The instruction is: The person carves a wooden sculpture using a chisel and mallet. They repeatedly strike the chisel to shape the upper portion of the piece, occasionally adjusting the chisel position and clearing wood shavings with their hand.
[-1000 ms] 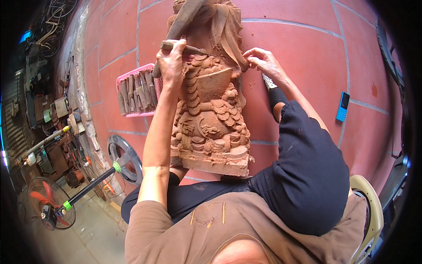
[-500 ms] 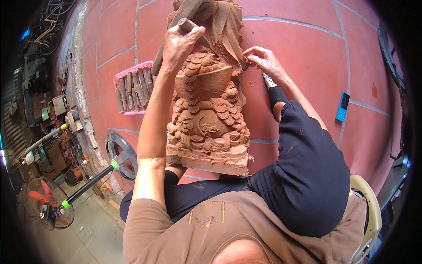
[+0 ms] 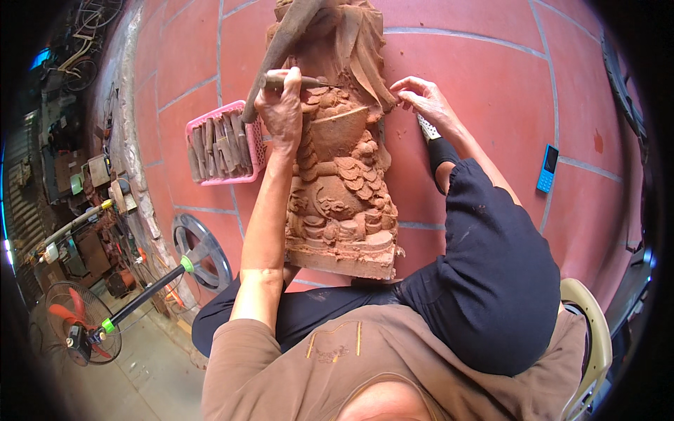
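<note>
A brown wood carving [image 3: 344, 186] of layered scales, coins and draped folds lies lengthwise before me. My left hand [image 3: 281, 116] is closed round the wooden handle of a carving chisel [image 3: 309, 82], whose tip points right onto the carving's upper part. My right hand [image 3: 426, 98] is beside the carving's right edge, its fingers loosely bent and apart, with nothing visible in them. Its fingertips are close to the wood; whether they touch it cannot be made out. A long rough wooden stick [image 3: 281, 52] slants across the carving's upper left side.
A pink basket [image 3: 225, 181] full of wooden-handled tools stands left of the carving on red floor tiles [image 3: 477, 84]. A blue phone [image 3: 547, 168] lies far right. At lower left are a fan [image 3: 81, 323] on a pole and its round base [image 3: 202, 252]. A pale chair [image 3: 588, 330] is behind me.
My left hand has moved down and turned, so the chisel now lies nearly level, pointing right. The right hand has barely moved.
</note>
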Available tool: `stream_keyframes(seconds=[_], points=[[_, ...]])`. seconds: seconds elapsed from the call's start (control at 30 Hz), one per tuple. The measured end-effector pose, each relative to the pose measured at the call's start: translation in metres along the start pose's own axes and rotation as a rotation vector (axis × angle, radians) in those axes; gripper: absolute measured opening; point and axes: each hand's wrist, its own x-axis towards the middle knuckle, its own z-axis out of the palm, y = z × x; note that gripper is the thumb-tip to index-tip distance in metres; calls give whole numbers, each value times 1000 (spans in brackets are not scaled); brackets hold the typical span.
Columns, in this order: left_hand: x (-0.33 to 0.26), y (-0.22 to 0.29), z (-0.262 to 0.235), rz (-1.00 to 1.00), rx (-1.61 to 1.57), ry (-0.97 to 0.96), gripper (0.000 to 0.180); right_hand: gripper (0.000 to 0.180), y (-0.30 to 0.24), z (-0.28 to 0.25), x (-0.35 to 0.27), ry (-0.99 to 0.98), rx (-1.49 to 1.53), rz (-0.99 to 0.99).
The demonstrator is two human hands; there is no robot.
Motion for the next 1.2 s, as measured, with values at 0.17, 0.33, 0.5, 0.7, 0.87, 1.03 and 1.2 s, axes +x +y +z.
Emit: stream_keyframes(seconds=[0.17, 0.33, 0.5, 0.7, 0.87, 1.03, 1.2], points=[[13, 18, -1, -117, 29, -100, 16, 21, 1, -2, 0, -11, -45, 19], [49, 20, 10, -134, 244, -377, 23, 22, 2, 4, 5, 0, -47, 10], [51, 12, 14, -153, 151, -282, 23, 22, 1, 4, 4, -13, -23, 23], [6, -12, -11, -192, -268, 34, 16, 22, 0, 5, 5, -10, -36, 6], [6, -18, -13, -92, -413, 201, 12, 22, 1, 3, 2, -4, -64, 6], [13, 4, -20, -167, -264, -11, 13, 22, 1, 3, 3, 4, -35, 11], [14, 11, -8, -167, -21, -275, 16, 23, -2, 6, 6, 1, -23, 18]])
